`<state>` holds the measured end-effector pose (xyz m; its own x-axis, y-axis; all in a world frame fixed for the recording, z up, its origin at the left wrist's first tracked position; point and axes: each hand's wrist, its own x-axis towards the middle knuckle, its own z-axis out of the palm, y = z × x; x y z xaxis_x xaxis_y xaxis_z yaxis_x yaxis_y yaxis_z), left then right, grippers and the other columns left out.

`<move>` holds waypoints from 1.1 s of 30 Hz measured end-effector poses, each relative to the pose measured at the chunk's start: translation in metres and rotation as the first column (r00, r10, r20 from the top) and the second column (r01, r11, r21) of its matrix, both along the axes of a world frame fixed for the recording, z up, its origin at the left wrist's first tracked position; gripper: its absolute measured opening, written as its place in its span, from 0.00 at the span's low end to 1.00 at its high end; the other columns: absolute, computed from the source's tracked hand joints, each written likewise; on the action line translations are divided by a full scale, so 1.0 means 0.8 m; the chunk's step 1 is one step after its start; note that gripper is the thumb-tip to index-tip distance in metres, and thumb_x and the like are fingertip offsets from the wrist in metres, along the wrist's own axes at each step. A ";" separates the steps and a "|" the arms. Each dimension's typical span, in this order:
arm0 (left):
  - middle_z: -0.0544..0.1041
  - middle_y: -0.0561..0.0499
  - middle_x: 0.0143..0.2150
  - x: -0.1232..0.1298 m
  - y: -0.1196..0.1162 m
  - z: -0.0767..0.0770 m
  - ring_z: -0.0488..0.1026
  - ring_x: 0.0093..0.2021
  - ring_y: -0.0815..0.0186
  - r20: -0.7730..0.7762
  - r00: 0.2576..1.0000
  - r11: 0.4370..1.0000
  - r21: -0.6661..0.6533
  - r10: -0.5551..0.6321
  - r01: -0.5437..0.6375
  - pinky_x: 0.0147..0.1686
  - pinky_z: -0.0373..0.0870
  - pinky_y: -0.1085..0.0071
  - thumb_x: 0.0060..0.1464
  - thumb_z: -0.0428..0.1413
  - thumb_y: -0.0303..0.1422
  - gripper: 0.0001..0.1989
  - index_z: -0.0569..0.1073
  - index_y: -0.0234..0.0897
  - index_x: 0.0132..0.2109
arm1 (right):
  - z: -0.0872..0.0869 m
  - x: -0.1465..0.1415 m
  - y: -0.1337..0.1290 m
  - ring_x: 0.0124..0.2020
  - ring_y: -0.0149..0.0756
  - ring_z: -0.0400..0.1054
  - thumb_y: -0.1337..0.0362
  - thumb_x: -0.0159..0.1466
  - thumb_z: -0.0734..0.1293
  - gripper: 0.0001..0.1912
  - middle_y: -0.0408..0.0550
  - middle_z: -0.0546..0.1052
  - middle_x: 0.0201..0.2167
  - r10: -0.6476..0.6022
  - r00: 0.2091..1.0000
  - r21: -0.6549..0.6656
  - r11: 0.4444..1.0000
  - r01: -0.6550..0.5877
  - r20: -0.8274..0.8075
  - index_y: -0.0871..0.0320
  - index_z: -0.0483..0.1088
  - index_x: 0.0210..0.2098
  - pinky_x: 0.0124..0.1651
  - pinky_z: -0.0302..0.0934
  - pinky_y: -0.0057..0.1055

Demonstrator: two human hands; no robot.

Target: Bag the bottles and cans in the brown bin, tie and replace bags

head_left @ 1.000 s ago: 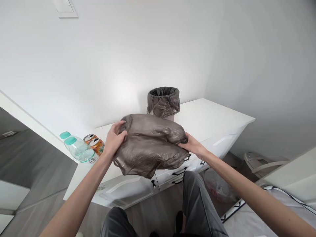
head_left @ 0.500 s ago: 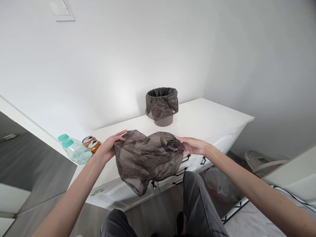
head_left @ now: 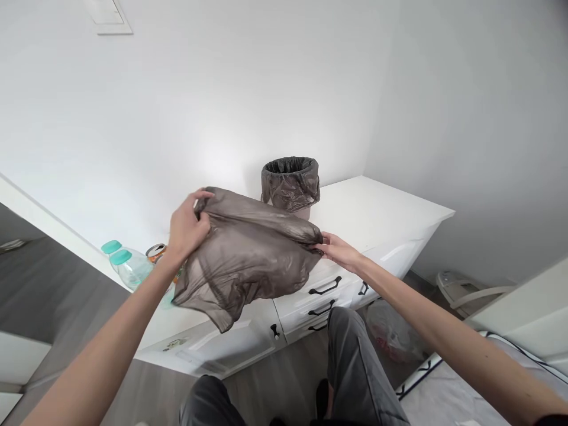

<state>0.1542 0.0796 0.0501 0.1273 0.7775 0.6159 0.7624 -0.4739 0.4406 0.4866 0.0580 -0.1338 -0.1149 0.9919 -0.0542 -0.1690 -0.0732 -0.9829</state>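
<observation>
A thin, dark translucent garbage bag is stretched between my two hands above the front of the white cabinet. My left hand grips its upper left corner, thumb and fingers closed on the plastic. At the bag's right edge, my right hand pinches the gathered film. Behind the bag stands a small trash can with a similar dark liner folded over its rim; the bag covers part of its base. The held bag's lower edge hangs loose in front of the cabinet.
Two clear bottles with teal caps and orange cans stand at the cabinet's left end, partly behind my left arm. The white cabinet top runs along the wall. Below right, a plastic bag lies on the floor.
My left hand has risen and moved left, pulling the bag wider and tauter. My right hand has shifted slightly left and up. The bag now overlaps the can's base and hides more of the orange cans.
</observation>
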 end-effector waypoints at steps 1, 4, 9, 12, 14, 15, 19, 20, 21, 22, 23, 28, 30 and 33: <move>0.75 0.42 0.63 -0.003 0.009 -0.012 0.74 0.60 0.50 -0.091 0.995 0.999 -0.017 0.035 -0.037 0.61 0.68 0.54 0.53 0.52 0.22 0.22 0.76 0.37 0.55 | -0.008 0.000 0.003 0.43 0.39 0.78 0.65 0.58 0.74 0.14 0.50 0.81 0.44 -0.036 0.998 0.009 0.999 0.036 0.060 0.56 0.70 0.43 0.47 0.76 0.36; 0.69 0.41 0.70 -0.016 0.032 -0.048 0.69 0.67 0.45 -0.292 0.954 0.983 -0.144 0.065 -0.111 0.65 0.64 0.50 0.53 0.51 0.23 0.22 0.76 0.39 0.54 | -0.028 -0.001 0.005 0.36 0.37 0.76 0.65 0.58 0.71 0.11 0.46 0.78 0.39 -0.138 0.961 0.060 0.990 0.128 0.238 0.54 0.66 0.38 0.43 0.75 0.37; 0.68 0.34 0.69 -0.011 0.000 -0.085 0.66 0.68 0.43 -0.356 0.934 0.997 -0.081 -0.011 -0.019 0.65 0.62 0.45 0.60 0.51 0.30 0.23 0.71 0.35 0.61 | -0.028 0.002 -0.012 0.45 0.45 0.76 0.65 0.57 0.69 0.20 0.54 0.74 0.47 -0.313 0.812 0.185 0.949 0.254 0.493 0.56 0.66 0.49 0.49 0.74 0.45; 0.76 0.44 0.63 0.004 -0.053 -0.112 0.70 0.66 0.52 -0.311 0.904 0.952 -0.181 -0.293 0.247 0.67 0.64 0.52 0.67 0.50 0.38 0.22 0.70 0.44 0.64 | -0.014 0.003 -0.034 0.61 0.53 0.68 0.63 0.62 0.69 0.29 0.62 0.67 0.61 -0.476 0.703 0.495 0.846 0.200 0.529 0.55 0.64 0.62 0.63 0.66 0.52; 0.75 0.44 0.65 0.008 -0.077 -0.141 0.69 0.67 0.53 -0.301 0.871 0.900 -0.327 -0.388 0.288 0.68 0.63 0.54 0.69 0.49 0.43 0.24 0.69 0.43 0.67 | -0.010 0.003 -0.043 0.68 0.52 0.61 0.61 0.66 0.68 0.26 0.57 0.66 0.66 -0.447 0.698 0.620 0.785 0.006 0.559 0.50 0.66 0.64 0.71 0.57 0.53; 0.73 0.44 0.67 0.007 -0.081 -0.157 0.67 0.69 0.54 -0.303 0.861 0.878 -0.389 -0.407 0.278 0.69 0.62 0.54 0.70 0.48 0.45 0.25 0.67 0.43 0.68 | -0.011 0.003 -0.044 0.69 0.51 0.60 0.60 0.69 0.66 0.23 0.54 0.67 0.67 -0.385 0.704 0.631 0.767 -0.116 0.597 0.47 0.68 0.63 0.73 0.54 0.53; 0.63 0.44 0.74 -0.006 -0.051 -0.212 0.59 0.74 0.53 -0.384 0.822 0.836 -0.517 -0.420 0.185 0.72 0.54 0.52 0.72 0.42 0.47 0.30 0.60 0.41 0.73 | -0.041 0.002 -0.021 0.74 0.49 0.55 0.52 0.74 0.60 0.26 0.50 0.64 0.72 -0.180 0.576 0.491 0.747 -0.447 0.798 0.48 0.65 0.69 0.76 0.45 0.53; 0.63 0.43 0.74 -0.010 -0.038 -0.218 0.58 0.75 0.52 -0.425 0.812 0.849 -0.507 -0.399 0.152 0.73 0.53 0.50 0.72 0.42 0.47 0.30 0.61 0.40 0.73 | -0.053 0.002 -0.010 0.75 0.50 0.52 0.49 0.74 0.58 0.29 0.52 0.62 0.73 -0.162 0.508 0.431 0.768 -0.473 0.846 0.51 0.62 0.71 0.77 0.43 0.54; 0.64 0.42 0.73 -0.012 -0.026 -0.220 0.58 0.75 0.50 -0.467 0.808 0.874 -0.472 -0.360 0.117 0.73 0.52 0.47 0.71 0.42 0.46 0.30 0.62 0.39 0.72 | -0.064 0.002 0.002 0.76 0.50 0.48 0.46 0.75 0.56 0.33 0.54 0.59 0.74 -0.147 0.436 0.369 0.794 -0.484 0.888 0.54 0.59 0.73 0.77 0.40 0.54; 0.66 0.40 0.73 -0.014 -0.016 -0.219 0.57 0.75 0.48 -0.502 0.809 0.907 -0.413 -0.305 0.086 0.73 0.51 0.45 0.71 0.43 0.46 0.29 0.64 0.37 0.71 | -0.073 0.001 0.014 0.77 0.50 0.45 0.44 0.75 0.53 0.36 0.55 0.57 0.75 -0.135 0.368 0.313 0.818 -0.482 0.920 0.57 0.56 0.74 0.77 0.38 0.53; 0.66 0.39 0.72 -0.014 -0.011 -0.215 0.57 0.75 0.47 -0.522 0.816 0.938 -0.339 -0.247 0.067 0.73 0.50 0.43 0.71 0.44 0.45 0.28 0.65 0.37 0.70 | -0.081 0.000 0.025 0.78 0.50 0.43 0.42 0.75 0.51 0.38 0.56 0.54 0.76 -0.128 0.309 0.268 0.841 -0.469 0.943 0.59 0.54 0.75 0.78 0.37 0.53; 0.63 0.44 0.74 0.003 -0.061 -0.203 0.60 0.73 0.52 -0.514 0.795 0.946 -0.188 -0.323 0.263 0.72 0.58 0.49 0.71 0.45 0.45 0.28 0.61 0.44 0.72 | -0.084 -0.019 0.057 0.79 0.53 0.38 0.42 0.75 0.47 0.41 0.58 0.48 0.78 -0.113 0.163 0.164 0.924 -0.347 0.980 0.63 0.50 0.76 0.77 0.33 0.54; 0.53 0.44 0.78 0.006 -0.095 -0.217 0.55 0.76 0.50 -0.542 0.730 0.909 -0.239 -0.416 0.341 0.72 0.57 0.49 0.67 0.52 0.48 0.36 0.53 0.44 0.76 | -0.071 -0.023 0.055 0.78 0.57 0.36 0.43 0.75 0.48 0.41 0.61 0.49 0.77 -0.121 0.145 0.163 0.932 -0.324 0.982 0.65 0.51 0.76 0.76 0.31 0.58; 0.39 0.42 0.81 -0.008 -0.125 -0.254 0.40 0.79 0.44 -0.614 0.686 0.921 -0.263 -0.390 0.289 0.73 0.49 0.42 0.60 0.59 0.42 0.49 0.41 0.42 0.79 | -0.047 -0.016 0.041 0.79 0.56 0.35 0.43 0.76 0.48 0.39 0.61 0.50 0.77 -0.181 0.199 0.245 0.898 -0.366 0.963 0.65 0.54 0.75 0.76 0.28 0.60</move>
<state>0.1476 -0.0206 -0.1531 0.7233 0.6678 0.1760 0.6804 -0.7327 -0.0160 0.4739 0.0904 -0.1713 -0.3364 0.9333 0.1258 0.8867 0.3589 -0.2915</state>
